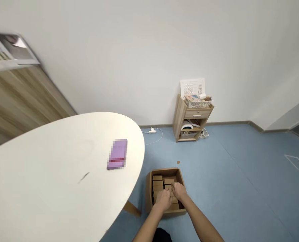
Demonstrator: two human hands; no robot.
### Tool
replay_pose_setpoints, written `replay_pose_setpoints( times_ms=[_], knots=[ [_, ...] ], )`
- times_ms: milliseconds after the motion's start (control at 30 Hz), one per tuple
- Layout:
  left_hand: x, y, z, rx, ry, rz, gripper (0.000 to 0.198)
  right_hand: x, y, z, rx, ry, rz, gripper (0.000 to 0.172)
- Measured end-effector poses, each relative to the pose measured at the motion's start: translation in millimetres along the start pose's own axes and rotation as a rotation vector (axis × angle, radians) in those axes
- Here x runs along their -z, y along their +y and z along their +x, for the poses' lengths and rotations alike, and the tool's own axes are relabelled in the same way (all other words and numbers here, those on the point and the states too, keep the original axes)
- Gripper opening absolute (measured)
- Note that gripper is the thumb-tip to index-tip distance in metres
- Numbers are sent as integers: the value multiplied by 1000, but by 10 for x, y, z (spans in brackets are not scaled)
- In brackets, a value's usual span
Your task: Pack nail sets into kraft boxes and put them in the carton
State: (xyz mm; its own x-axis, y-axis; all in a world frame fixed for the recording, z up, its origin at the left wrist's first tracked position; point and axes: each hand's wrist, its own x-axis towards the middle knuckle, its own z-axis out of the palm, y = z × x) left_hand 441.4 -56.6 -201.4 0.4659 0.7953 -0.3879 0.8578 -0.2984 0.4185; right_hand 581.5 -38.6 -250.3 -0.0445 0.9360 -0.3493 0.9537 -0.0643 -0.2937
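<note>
An open cardboard box (149,191) stands on the blue floor beside the table and holds several small brown cartons (157,183). Both my hands reach down into it. My left hand (163,200) rests on the cartons near the middle of the box, its fingers curled down. Just right of it, my right hand (179,191) has its fingers bent over a carton. From above I cannot see whether either hand grips a carton or only touches it.
A round white table (51,174) fills the left, with a purple flat object (117,154) near its edge. A small wooden shelf unit (191,119) with a wire basket stands at the far wall. A white cable (154,132) lies on the floor.
</note>
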Motion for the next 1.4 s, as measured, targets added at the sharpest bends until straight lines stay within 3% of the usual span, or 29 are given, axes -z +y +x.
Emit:
replay_pose_setpoints(
  times_ms=[133,233,367,467,600,733,967,1200,1400],
  knots=[
    [799,211,-1006,-20,161,-205,33,702,-431,-618,55,-1,38,32],
    [1257,209,-1851,-26,358,-380,34,1219,-870,-1100,109,20,102,31],
    [1522,-71,-2891,282,672,-375,40,1713,-1554,-1651,273,37,170,31],
    [1499,-381,-3536,506,719,-209,35,1847,-2042,-1952,417,26,191,31],
    [1359,-742,-4283,761,696,-107,41,1804,-2617,-2223,568,-38,181,33],
    [1212,-1030,-4991,943,661,-166,46,1642,-3167,-2353,678,-129,122,39],
    [1078,-1699,-6168,1085,595,-375,47,1142,-4309,-2409,752,-316,10,36],
    [1223,-2792,-7123,1094,713,-497,41,634,-5835,-2463,829,-359,-48,31],
    [1533,-3625,-7635,1050,789,-510,47,510,-7102,-2464,886,-308,-1,30]
  ],
)
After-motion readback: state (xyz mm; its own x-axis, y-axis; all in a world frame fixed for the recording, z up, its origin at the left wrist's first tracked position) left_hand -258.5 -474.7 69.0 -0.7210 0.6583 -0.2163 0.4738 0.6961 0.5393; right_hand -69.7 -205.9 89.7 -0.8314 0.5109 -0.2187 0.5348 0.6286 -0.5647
